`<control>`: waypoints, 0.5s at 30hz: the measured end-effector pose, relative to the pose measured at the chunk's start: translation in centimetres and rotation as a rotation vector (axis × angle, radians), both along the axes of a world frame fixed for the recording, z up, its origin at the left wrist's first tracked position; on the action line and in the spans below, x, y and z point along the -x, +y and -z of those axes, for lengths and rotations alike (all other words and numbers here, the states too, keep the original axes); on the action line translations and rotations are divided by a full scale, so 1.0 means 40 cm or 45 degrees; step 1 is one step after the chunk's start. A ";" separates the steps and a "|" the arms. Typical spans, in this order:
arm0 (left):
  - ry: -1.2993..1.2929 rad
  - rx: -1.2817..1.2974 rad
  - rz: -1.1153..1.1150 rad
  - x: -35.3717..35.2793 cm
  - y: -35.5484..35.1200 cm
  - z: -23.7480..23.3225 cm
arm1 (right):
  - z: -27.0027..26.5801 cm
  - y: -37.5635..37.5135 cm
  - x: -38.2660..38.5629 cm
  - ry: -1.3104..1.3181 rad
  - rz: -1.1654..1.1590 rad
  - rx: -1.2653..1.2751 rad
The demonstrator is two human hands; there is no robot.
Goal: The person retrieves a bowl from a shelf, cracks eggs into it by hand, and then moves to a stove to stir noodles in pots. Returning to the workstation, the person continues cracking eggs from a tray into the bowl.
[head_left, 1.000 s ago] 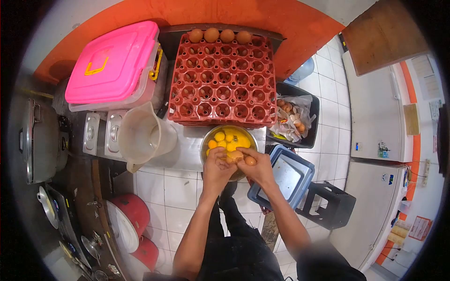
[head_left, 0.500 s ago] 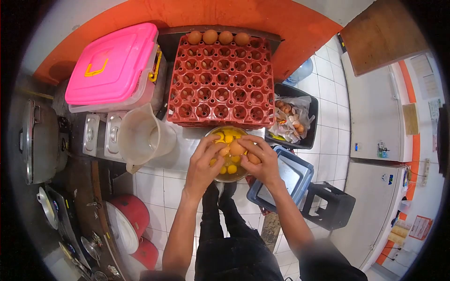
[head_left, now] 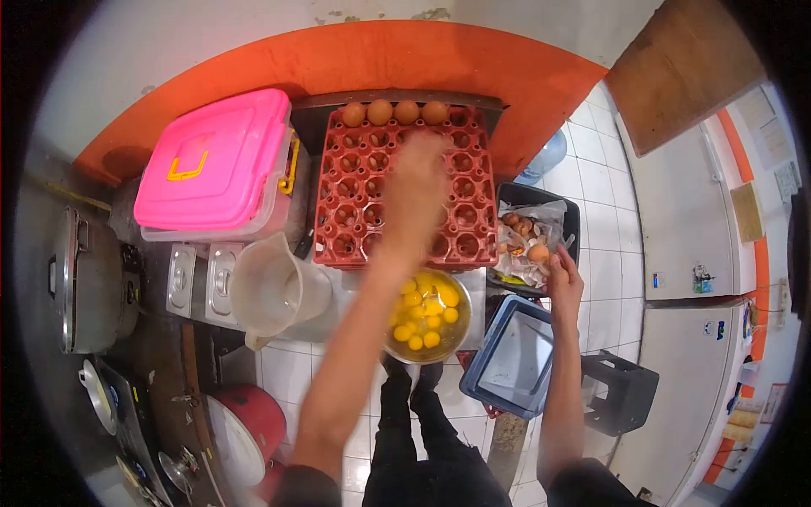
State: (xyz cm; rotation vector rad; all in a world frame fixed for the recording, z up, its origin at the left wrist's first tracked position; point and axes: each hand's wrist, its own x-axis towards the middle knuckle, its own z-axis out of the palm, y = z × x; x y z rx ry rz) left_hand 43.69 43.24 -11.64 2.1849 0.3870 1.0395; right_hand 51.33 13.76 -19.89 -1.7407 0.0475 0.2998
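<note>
My left hand (head_left: 420, 173) is over the red egg tray (head_left: 338, 247), smeared by motion, just below the row of brown eggs (head_left: 406, 112) at the tray's far edge. Whether its fingers hold anything cannot be seen. My right hand (head_left: 564, 277) is at the near right side of the black bin (head_left: 574, 221), fingers stretched out beside a brown eggshell (head_left: 538, 253). Between my arms stands a round metal bowl (head_left: 463, 342) with several yolks (head_left: 432, 322) in clear egg white.
A plastic jug (head_left: 274, 287) and lidded metal containers (head_left: 221, 281) stand left of the bowl, below a pink-lidded box (head_left: 215, 169). A blue-grey tub (head_left: 515, 355) is at the right, near a black stool (head_left: 621, 393). A large pot (head_left: 84, 283) stands far left.
Both hands have left the bowl, where they held a brown egg between them. The left has gone up over the tray, the right across to the bin. The whole view has shifted slightly.
</note>
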 end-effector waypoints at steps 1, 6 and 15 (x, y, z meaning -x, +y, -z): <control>0.113 -0.294 -0.143 -0.018 0.070 -0.035 | 0.002 -0.002 -0.003 0.031 -0.032 0.005; 0.678 -0.741 0.067 -0.184 0.263 -0.042 | 0.048 0.012 0.054 0.122 -0.168 -0.055; 0.659 -0.622 0.229 -0.281 0.297 -0.027 | 0.023 0.049 0.208 0.346 -0.709 0.071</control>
